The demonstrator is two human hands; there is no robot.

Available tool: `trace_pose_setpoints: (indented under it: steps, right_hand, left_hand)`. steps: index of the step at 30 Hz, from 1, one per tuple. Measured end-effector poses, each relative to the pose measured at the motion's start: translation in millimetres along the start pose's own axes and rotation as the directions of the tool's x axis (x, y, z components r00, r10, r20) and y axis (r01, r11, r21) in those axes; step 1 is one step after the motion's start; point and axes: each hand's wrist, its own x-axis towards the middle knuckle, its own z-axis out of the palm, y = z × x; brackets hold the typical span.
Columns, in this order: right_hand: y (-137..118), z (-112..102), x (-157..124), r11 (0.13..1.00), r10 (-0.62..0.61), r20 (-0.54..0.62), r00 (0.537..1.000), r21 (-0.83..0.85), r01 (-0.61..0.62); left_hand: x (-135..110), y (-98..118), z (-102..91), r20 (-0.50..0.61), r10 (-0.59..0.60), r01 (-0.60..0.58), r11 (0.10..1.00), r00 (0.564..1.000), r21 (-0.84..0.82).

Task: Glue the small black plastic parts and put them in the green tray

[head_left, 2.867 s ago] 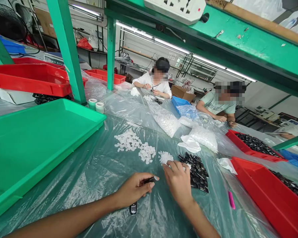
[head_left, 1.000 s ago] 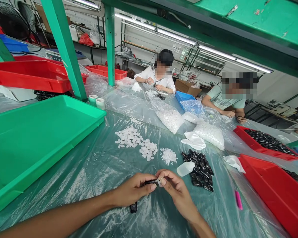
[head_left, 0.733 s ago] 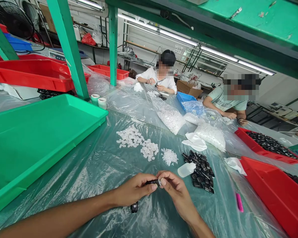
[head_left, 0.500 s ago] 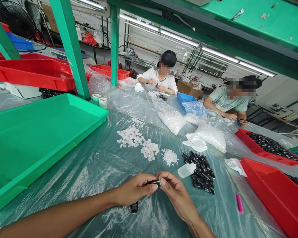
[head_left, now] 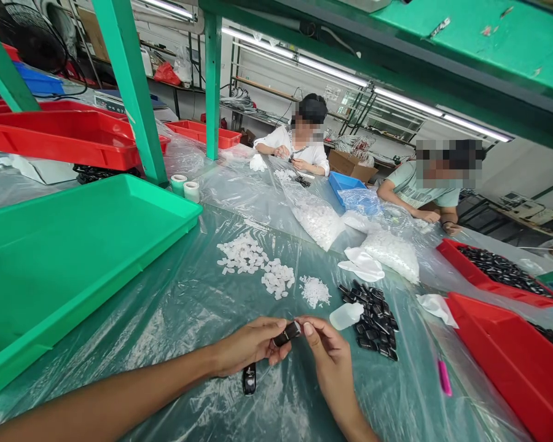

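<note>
My left hand (head_left: pixel 246 347) pinches a small black plastic part (head_left: pixel 286 335) just above the plastic-covered table. My right hand (head_left: pixel 328 351) meets it from the right, thumb and forefinger closed at the part's end. Another black part (head_left: pixel 249 379) lies on the sheet under my left hand. Just beyond my hands are three small heaps of white pieces (head_left: pixel 276 277), a small white bottle (head_left: pixel 345 315) lying on its side, and a pile of black parts (head_left: pixel 372 318).
A large green tray (head_left: pixel 74 245) fills the left. Red trays (head_left: pixel 502 362) with black parts stand at the right. A pink pen (head_left: pixel 443 376) lies near them. Bags of white pieces (head_left: pixel 389 253) and two seated people lie farther back. Green posts (head_left: pixel 131 92) rise at the left.
My right hand came back from the heaps to the part in my left hand. In the last half second the black part tilted upward and my right fingers shifted on its end.
</note>
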Motion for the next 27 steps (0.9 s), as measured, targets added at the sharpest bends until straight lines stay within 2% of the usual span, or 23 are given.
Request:
trace_pose_setpoints:
  steps: [5, 8, 10, 12, 14, 16, 18, 19, 21, 24, 25, 27]
  right_hand:
    - [2, 1, -5, 0.984, -0.104, 0.028, 0.994, -0.142, 0.107]
    - [3, 3, -8, 0.976, -0.102, 0.053, 0.993, -0.186, 0.11]
    - [2, 4, -9, 0.969, -0.095, 0.072, 0.993, -0.221, 0.108]
    - [0, 3, -9, 0.952, -0.122, 0.092, 0.988, -0.27, 0.143]
    - [-4, -1, -8, 0.915, -0.202, 0.119, 0.972, -0.332, 0.231]
    - [-9, -9, -6, 0.845, -0.336, 0.147, 0.93, -0.389, 0.367]
    - [-14, -21, -1, 0.766, -0.462, 0.129, 0.878, -0.441, 0.468]
    - [-16, -29, 3, 0.738, -0.512, 0.089, 0.855, -0.465, 0.49]
    - [-17, -49, 13, 0.72, -0.555, -0.06, 0.83, -0.534, 0.443]
    - [-9, -84, 34, 0.69, -0.499, -0.248, 0.83, -0.693, 0.208]
    - [-4, -95, 42, 0.652, -0.455, -0.253, 0.854, -0.748, 0.126]
    - [9, -114, 54, 0.606, -0.396, -0.22, 0.892, -0.792, 0.073]
  left_hand:
    - [-1, 1, 0.8, -0.008, 0.01, -0.01, 1.0, 1.0, -0.01]
    - [-1, 0, 0.8, -0.039, 0.051, -0.05, 0.998, 0.998, 0.029]
    - [0, 0, -0.5, -0.045, 0.068, -0.064, 0.993, 0.997, 0.095]
    - [0, 2, -2.0, -0.034, 0.078, -0.067, 0.964, 0.996, 0.259]
    - [-1, 4, -2.0, -0.003, 0.082, -0.07, 0.866, 0.997, 0.495]
    - [-3, 7, 0.4, 0.069, 0.081, -0.106, 0.692, 0.994, 0.714]
    - [-6, 10, 4.1, 0.161, 0.057, -0.167, 0.519, 0.985, 0.838]
    - [-7, 10, 6.0, 0.194, 0.041, -0.19, 0.463, 0.98, 0.866]
    - [-10, 11, 8.5, 0.196, 0.014, -0.183, 0.431, 0.98, 0.884]
    - [-13, 10, 8.7, 0.111, -0.015, -0.09, 0.484, 0.994, 0.87]
    - [-13, 10, 8.1, 0.088, -0.023, -0.065, 0.497, 0.996, 0.865]
    - [-14, 9, 7.1, 0.064, -0.024, -0.043, 0.504, 0.998, 0.862]
